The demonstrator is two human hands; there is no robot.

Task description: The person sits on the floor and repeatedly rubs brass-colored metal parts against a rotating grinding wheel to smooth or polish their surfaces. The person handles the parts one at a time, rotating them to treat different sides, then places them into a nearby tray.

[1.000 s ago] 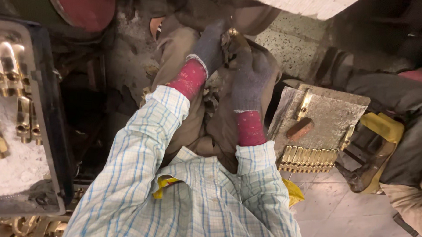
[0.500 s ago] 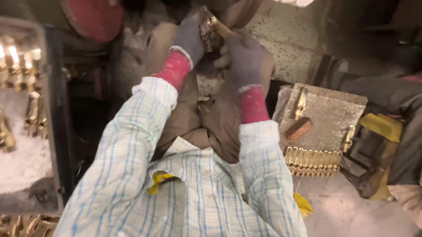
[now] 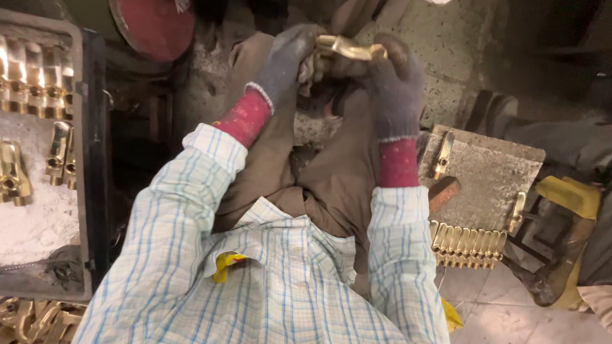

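Brass is showing between both gloved hands: the left hand [image 3: 286, 59] and the right hand [image 3: 394, 83] are each grasping one end of a single brass fitting [image 3: 347, 48], holding it level above the lap, with both grips closed on it. To the right, a row of finished-looking brass pieces [image 3: 467, 244] is lying along the edge of a stone slab [image 3: 485, 182]. To the left, a tray [image 3: 88, 185] is holding many more brass parts [image 3: 24, 74], suggesting the work is partway through.

The person wears a white-and-blue checked shirt, brown trousers, and grey gloves (red cuffs) on the left hand [image 3: 283, 59] and right hand [image 3: 394, 87].
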